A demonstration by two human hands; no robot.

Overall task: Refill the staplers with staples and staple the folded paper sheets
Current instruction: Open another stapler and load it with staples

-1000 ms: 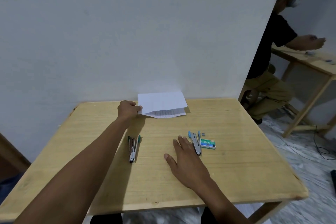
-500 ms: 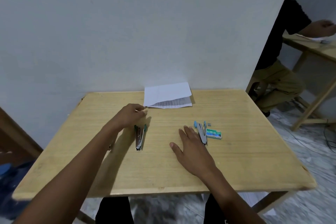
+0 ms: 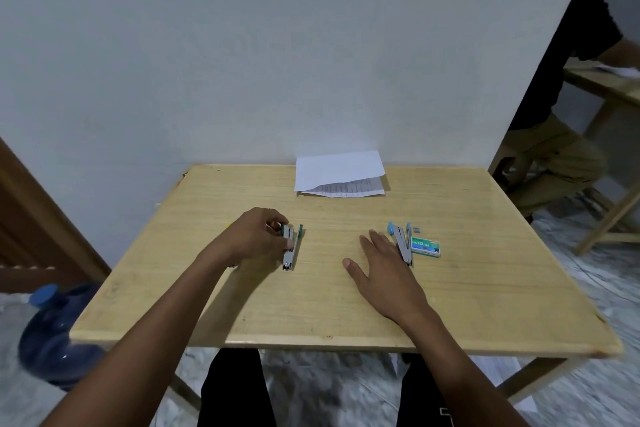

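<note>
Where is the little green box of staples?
In the head view, the small green staple box lies on the right side of the light wooden table, just right of the blue-handled metal stapler beside the right hand.

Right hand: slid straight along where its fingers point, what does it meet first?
Probably the folded paper sheets by the wall. The right hand lies flat, fingers aimed forward and slightly left; the blue stapler sits beside it on the right, off that line.
</note>
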